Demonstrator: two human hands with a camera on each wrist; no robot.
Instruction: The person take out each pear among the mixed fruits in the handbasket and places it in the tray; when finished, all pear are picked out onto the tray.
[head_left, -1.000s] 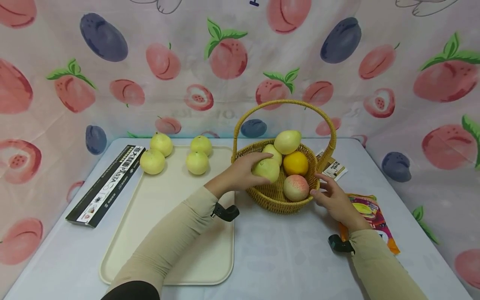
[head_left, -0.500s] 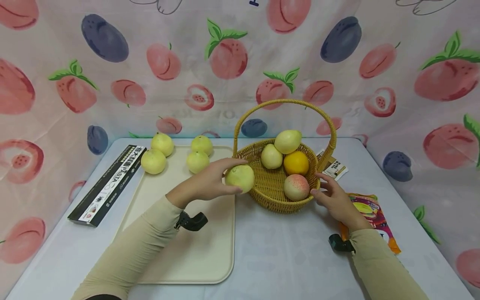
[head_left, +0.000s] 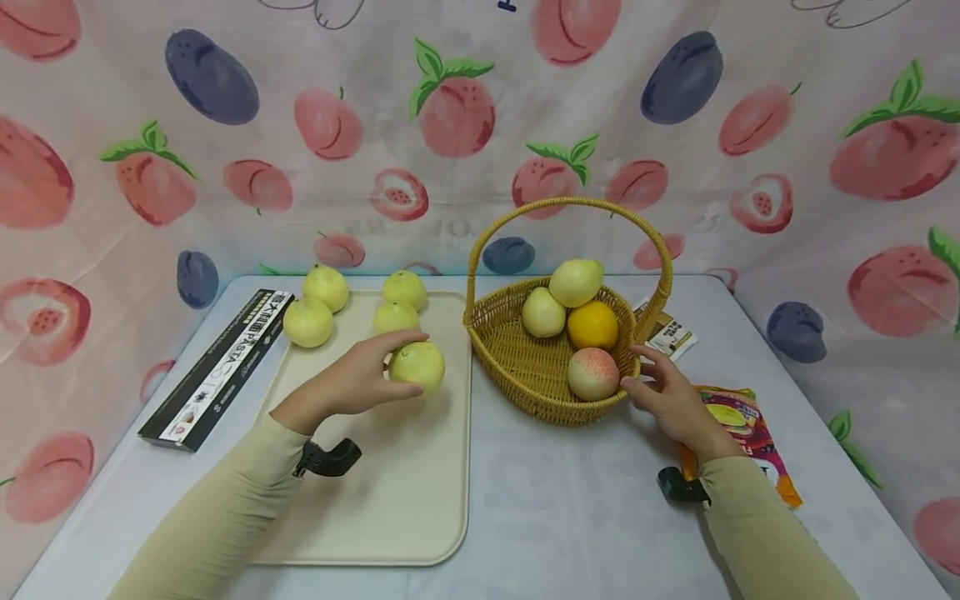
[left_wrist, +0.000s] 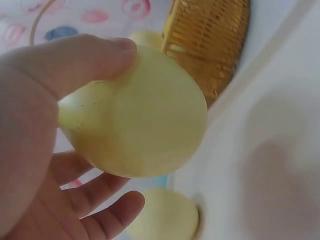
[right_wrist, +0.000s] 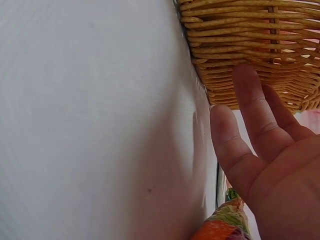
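Observation:
My left hand (head_left: 360, 379) holds a pale yellow-green pear (head_left: 417, 367) above the cream tray (head_left: 375, 517). In the left wrist view the thumb lies over the pear (left_wrist: 145, 115), with the other fingers spread below. At the wicker basket (head_left: 525, 392), my right hand (head_left: 671, 400) grips the right rim between thumb and fingers. The right wrist view has the fingers against the basket's outer wall (right_wrist: 235, 50); the thumb is hidden there. Inside the basket are a pale round fruit (head_left: 543, 312), a lemon (head_left: 576, 282), an orange (head_left: 592, 325) and a peach (head_left: 593, 374).
Several more pears stand at the tray's far end, such as one at its left corner (head_left: 308, 322) and one further right (head_left: 405, 289). A long black pasta box (head_left: 217, 371) lies left of the tray. A colourful packet (head_left: 742, 425) and a small card-like packet (head_left: 667, 335) lie on the right.
My left hand has lifted the pear out of the basket and carried it left over the tray. The right hand has stayed at the basket's rim.

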